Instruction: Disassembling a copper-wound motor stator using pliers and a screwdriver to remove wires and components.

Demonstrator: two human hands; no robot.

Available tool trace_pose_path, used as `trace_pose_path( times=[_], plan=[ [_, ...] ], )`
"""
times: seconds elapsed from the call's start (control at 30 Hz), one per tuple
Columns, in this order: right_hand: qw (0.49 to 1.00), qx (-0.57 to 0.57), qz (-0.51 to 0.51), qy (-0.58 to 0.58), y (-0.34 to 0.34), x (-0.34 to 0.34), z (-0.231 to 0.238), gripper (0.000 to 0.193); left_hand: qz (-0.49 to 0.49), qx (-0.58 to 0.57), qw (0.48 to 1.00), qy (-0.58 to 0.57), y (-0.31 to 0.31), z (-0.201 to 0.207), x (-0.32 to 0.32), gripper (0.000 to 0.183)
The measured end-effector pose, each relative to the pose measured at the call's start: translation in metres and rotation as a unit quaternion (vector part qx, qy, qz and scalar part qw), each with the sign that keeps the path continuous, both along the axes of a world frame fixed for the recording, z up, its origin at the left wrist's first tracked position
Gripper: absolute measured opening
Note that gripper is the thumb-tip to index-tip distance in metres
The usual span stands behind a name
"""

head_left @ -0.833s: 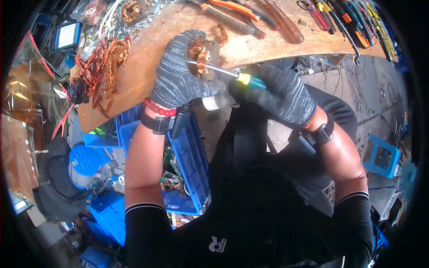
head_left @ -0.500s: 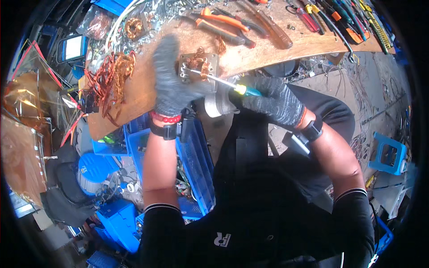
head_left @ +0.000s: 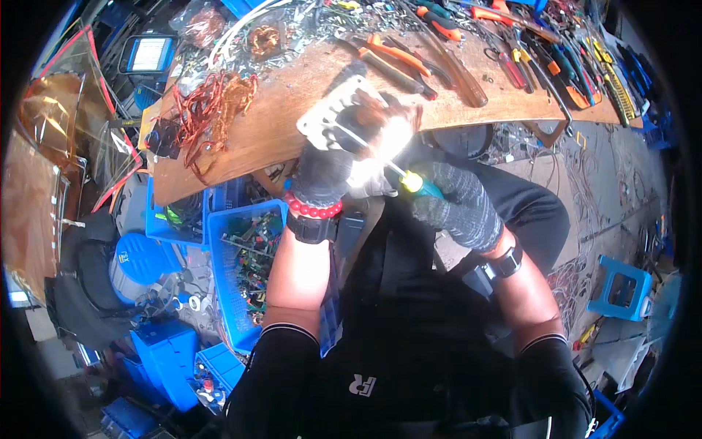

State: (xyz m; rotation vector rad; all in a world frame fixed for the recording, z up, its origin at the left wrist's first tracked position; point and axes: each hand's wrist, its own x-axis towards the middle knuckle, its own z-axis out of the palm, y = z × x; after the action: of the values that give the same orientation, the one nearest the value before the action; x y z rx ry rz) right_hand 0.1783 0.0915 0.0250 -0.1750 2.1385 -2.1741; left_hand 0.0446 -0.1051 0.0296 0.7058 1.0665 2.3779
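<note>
The left hand (head_left: 325,168) gripped a metal part (head_left: 338,115) at the table (head_left: 278,124) edge; the right hand (head_left: 457,205) clamped a screwdriver (head_left: 409,179) against it, copper apparently yet unremoved.

A tangle of copper wire (head_left: 212,110) lies on the left of the wooden bench (head_left: 270,139); pliers with orange handles (head_left: 398,55) and other hand tools line its far edge; blue crates (head_left: 241,271) of small parts stand below; a blue stool (head_left: 621,289) sits at right.

Both gloved hands meet ahead, left hand (head_left: 325,164) gripping high, right hand (head_left: 457,205) clenched lower.
</note>
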Motion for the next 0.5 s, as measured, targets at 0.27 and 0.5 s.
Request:
trace_pose_path(
  times=[0.27,0.5],
  plan=[
    [0.963,0.213,0.017,0.162,0.017,0.009,0.017,0.04,0.043,-0.097,0.978,0.18,0.02,-0.006,0.033,0.084],
    [0.976,0.182,-0.037,0.115,-0.001,0.026,0.011,0.045,0.064,-0.094,0.985,0.126,0.027,-0.021,0.026,0.062]
  ],
)
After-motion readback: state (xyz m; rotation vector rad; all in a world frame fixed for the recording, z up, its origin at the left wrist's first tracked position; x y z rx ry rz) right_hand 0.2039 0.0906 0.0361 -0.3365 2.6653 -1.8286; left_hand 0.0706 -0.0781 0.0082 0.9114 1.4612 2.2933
